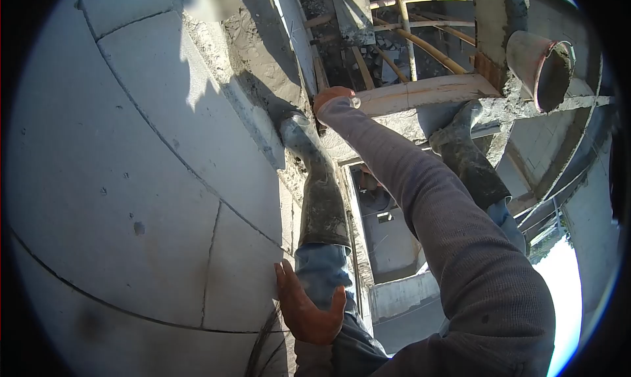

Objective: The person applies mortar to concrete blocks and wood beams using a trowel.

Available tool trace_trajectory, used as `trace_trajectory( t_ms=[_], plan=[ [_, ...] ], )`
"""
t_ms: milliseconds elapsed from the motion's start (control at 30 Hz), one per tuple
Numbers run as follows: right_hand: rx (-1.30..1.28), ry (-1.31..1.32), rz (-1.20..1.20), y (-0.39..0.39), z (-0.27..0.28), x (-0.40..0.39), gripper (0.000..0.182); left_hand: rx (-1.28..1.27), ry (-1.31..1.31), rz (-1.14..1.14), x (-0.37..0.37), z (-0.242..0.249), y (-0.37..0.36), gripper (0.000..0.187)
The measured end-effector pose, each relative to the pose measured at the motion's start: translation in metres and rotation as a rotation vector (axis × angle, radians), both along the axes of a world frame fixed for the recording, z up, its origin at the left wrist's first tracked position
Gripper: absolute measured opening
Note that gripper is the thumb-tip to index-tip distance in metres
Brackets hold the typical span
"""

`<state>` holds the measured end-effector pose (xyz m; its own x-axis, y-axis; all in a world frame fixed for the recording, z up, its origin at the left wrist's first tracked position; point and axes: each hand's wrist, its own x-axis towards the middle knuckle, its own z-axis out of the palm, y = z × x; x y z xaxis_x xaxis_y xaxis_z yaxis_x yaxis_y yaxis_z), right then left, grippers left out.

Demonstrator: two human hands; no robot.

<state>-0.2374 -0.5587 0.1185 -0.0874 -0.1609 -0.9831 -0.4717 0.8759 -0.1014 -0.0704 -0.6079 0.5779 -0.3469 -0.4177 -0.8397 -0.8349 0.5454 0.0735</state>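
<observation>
My left hand (309, 308) is low in the view, thumb and fingers apart, with nothing in it. Its fingertips are against or very close to the large block wall (151, 173) on the left. Stretched far forward, my right hand (334, 97) is closed at the corner where a long upright board (292, 35) meets a concrete ledge (427, 94). What its fingers grip is hidden; a small pale piece shows beside the wrist. My muddy rubber boots stand apart, the left boot (322, 193) by the wall and the right boot (463, 150) on the narrow beam.
Wet grey mortar (259, 45) lies between the wall and the board. A dirty bucket (526, 65) lies tilted at the upper right. Bamboo poles (434, 48) and rubble are beyond the ledge. Under my arm, an opening drops to a lower level (391, 242).
</observation>
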Motion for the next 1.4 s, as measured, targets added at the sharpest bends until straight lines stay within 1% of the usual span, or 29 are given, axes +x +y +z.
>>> trace_trajectory(
  t_ms=[33, 100, 133, 167, 233, 267, 300, 367, 433, 500, 633, 700, 733, 800, 833, 867, 900, 933, 1033, 1100, 1200, 1267, 1367, 1400],
  plan=[
    [0.003, -0.007, 0.001, -0.009, 0.007, 0.006, 0.037, 0.003, -0.007, 0.001, -0.003, 0.002, -0.003, 0.109],
    [0.167, -0.110, -0.153, -0.020, 0.021, 0.010, 0.037, -0.028, -0.009, -0.075, -0.014, 0.002, -0.004, 0.104],
    [0.092, -0.102, -0.098, -0.019, 0.009, 0.024, 0.035, -0.024, -0.002, -0.070, -0.015, 0.001, -0.002, 0.104],
    [0.094, -0.098, -0.099, -0.014, -0.005, 0.033, 0.035, -0.031, -0.004, -0.064, -0.016, 0.002, -0.002, 0.104],
    [0.091, -0.076, -0.082, -0.013, 0.000, 0.039, 0.034, -0.042, -0.006, -0.066, -0.018, 0.003, -0.003, 0.104],
    [0.118, -0.169, -0.155, -0.012, 0.042, 0.007, 0.034, -0.053, -0.009, -0.084, -0.020, 0.003, -0.001, 0.105],
    [0.121, -0.162, -0.150, -0.008, 0.048, 0.012, 0.034, -0.062, -0.007, -0.095, -0.023, 0.002, 0.002, 0.105],
    [0.001, -0.071, -0.132, 0.005, 0.055, 0.024, 0.034, -0.071, -0.013, -0.113, -0.030, 0.003, 0.007, 0.105],
    [0.023, -0.096, -0.111, -0.001, 0.079, 0.026, 0.029, -0.086, -0.024, -0.135, -0.036, 0.002, 0.011, 0.106],
    [0.032, -0.064, -0.118, -0.001, 0.107, 0.036, 0.029, -0.086, -0.060, -0.164, -0.040, 0.005, 0.015, 0.106],
    [0.037, -0.055, -0.081, 0.016, 0.132, 0.044, 0.027, -0.080, -0.039, -0.154, -0.039, 0.007, 0.021, 0.106],
    [-0.125, -0.165, -0.078, 0.037, 0.148, 0.031, 0.031, -0.072, -0.055, -0.149, -0.038, 0.007, 0.023, 0.105],
    [-0.227, -0.124, -0.095, 0.054, 0.158, 0.023, 0.028, -0.070, -0.052, -0.154, -0.036, 0.006, 0.023, 0.105],
    [-0.223, -0.150, -0.055, 0.085, 0.181, -0.020, 0.028, -0.065, -0.032, -0.119, -0.030, 0.006, 0.020, 0.105],
    [-0.132, -0.166, -0.080, 0.095, 0.178, -0.037, 0.029, -0.065, -0.037, -0.129, -0.028, 0.005, 0.019, 0.105],
    [-0.113, -0.078, -0.093, 0.108, 0.163, -0.038, 0.028, -0.075, -0.029, -0.126, -0.026, 0.004, 0.019, 0.105],
    [-0.087, -0.021, -0.156, 0.113, 0.152, -0.044, 0.028, -0.083, -0.020, -0.124, -0.024, 0.003, 0.019, 0.104],
    [-0.114, 0.091, -0.260, 0.119, 0.133, -0.040, 0.026, -0.078, -0.028, -0.135, -0.023, 0.003, 0.020, 0.104],
    [-0.037, 0.090, -0.361, 0.115, 0.065, -0.036, 0.026, -0.069, -0.046, -0.149, -0.022, 0.001, 0.014, 0.101],
    [0.031, 0.032, -0.383, 0.109, 0.025, -0.028, 0.030, -0.051, 0.017, -0.084, -0.017, 0.000, 0.008, 0.098],
    [-0.021, 0.057, -0.399, 0.096, 0.005, -0.016, 0.031, -0.075, -0.008, -0.132, -0.019, 0.001, 0.005, 0.098],
    [-0.011, 0.053, -0.423, 0.087, -0.022, 0.004, 0.029, -0.064, -0.014, -0.144, -0.024, 0.000, 0.003, 0.096],
    [0.006, 0.009, -0.449, 0.074, -0.023, 0.015, 0.026, -0.071, -0.033, -0.138, -0.026, -0.002, 0.001, 0.095],
    [-0.047, 0.043, -0.436, 0.073, -0.020, 0.018, 0.026, -0.087, -0.045, -0.122, -0.026, -0.001, 0.002, 0.095]
  ],
)
